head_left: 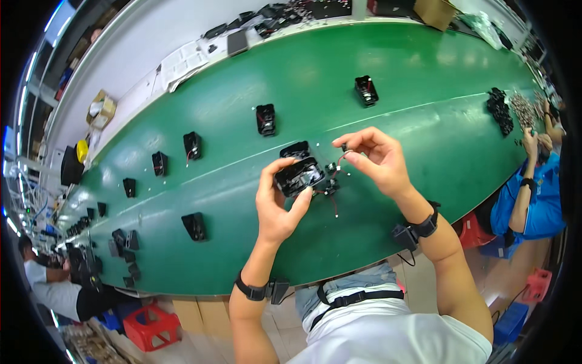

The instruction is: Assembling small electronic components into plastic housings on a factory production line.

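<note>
My left hand [274, 209] grips an open black plastic housing [299, 176], thumb at its near edge and fingers round its far left side. The housing's hollow inside faces up. To its right, my right hand [383, 162] pinches a small black component [345, 147] with a thin red wire between thumb and fingertips, apart from the housing. Just behind the held housing lies another black housing [294, 149], partly hidden by it. Several small black parts with red wires and white connectors [331, 185] lie on the green table [273, 255] between my hands.
More black housings stand along the table, among them one with red wires [366, 90] and one at the near left [194, 227]. A dark pile of parts [499, 112] lies at the right near a co-worker in blue [533, 200]. Another person sits far left. A red stool [151, 326] stands below.
</note>
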Action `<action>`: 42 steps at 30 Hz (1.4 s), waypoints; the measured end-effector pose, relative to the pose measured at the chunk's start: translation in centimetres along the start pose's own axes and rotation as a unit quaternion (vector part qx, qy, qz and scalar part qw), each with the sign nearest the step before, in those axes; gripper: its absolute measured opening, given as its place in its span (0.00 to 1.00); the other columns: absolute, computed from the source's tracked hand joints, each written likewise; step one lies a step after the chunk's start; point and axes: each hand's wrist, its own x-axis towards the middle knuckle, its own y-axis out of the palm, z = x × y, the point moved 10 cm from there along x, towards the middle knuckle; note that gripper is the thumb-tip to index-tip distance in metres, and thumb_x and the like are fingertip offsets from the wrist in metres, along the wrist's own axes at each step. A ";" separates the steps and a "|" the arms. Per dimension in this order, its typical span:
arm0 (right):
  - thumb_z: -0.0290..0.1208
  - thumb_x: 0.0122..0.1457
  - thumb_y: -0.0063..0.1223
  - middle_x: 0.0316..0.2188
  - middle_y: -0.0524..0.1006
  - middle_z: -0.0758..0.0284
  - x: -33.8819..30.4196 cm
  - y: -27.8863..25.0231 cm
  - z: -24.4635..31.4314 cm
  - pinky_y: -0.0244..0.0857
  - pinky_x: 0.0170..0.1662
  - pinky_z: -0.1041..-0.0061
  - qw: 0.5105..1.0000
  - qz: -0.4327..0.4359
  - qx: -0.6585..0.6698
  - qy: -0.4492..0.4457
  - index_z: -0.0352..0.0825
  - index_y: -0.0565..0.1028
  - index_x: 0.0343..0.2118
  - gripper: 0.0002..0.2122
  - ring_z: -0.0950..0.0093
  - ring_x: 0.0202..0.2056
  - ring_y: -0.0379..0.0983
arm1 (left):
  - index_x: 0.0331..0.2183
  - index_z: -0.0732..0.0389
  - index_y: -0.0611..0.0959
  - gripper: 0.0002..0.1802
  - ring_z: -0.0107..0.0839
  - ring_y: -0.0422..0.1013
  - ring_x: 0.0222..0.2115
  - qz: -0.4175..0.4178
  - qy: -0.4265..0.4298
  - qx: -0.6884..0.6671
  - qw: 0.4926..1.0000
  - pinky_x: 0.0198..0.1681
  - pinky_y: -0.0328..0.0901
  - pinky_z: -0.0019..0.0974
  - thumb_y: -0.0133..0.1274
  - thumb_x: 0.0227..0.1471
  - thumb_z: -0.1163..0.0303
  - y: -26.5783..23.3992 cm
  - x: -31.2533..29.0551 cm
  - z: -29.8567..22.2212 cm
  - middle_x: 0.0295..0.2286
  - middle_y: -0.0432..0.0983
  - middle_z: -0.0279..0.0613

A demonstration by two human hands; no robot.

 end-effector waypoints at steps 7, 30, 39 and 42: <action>0.17 0.54 0.57 0.42 0.76 0.58 -1.0 1.7 -0.1 0.70 0.45 0.76 0.999 0.039 0.003 -0.002 0.27 0.76 0.35 0.06 0.75 0.39 0.75 | 0.50 0.66 0.68 0.30 0.31 0.69 0.46 0.045 0.017 -0.022 0.999 0.51 0.63 0.34 0.59 0.43 0.80 1.1 -0.3 -0.6 0.45 0.70 0.45; 0.25 0.54 0.58 0.50 0.68 0.61 -2.6 5.3 -0.7 0.56 0.57 0.66 0.987 0.161 0.019 0.002 0.31 0.78 0.30 0.04 0.70 0.53 0.63 | 0.61 0.64 0.56 0.44 0.27 0.71 0.39 0.211 -0.083 -0.168 0.959 0.45 0.64 0.31 0.60 0.47 0.66 3.7 -0.9 1.1 0.37 0.74 0.43; 0.27 0.55 0.58 0.54 0.65 0.63 -3.3 6.3 -1.5 0.55 0.58 0.67 0.980 0.155 0.102 0.071 0.31 0.78 0.30 0.05 0.70 0.54 0.61 | 0.61 0.64 0.54 0.47 0.30 0.72 0.41 0.168 -0.078 -0.209 0.960 0.46 0.64 0.31 0.61 0.46 0.61 2.9 -0.5 1.5 0.37 0.75 0.45; 0.26 0.53 0.59 0.53 0.67 0.63 -2.7 5.8 0.0 0.57 0.57 0.66 0.987 0.158 -0.013 -0.019 0.33 0.78 0.28 0.03 0.69 0.53 0.63 | 0.61 0.64 0.54 0.48 0.29 0.72 0.40 0.175 -0.087 -0.204 0.959 0.45 0.64 0.31 0.62 0.46 0.60 2.8 -0.3 1.7 0.38 0.75 0.46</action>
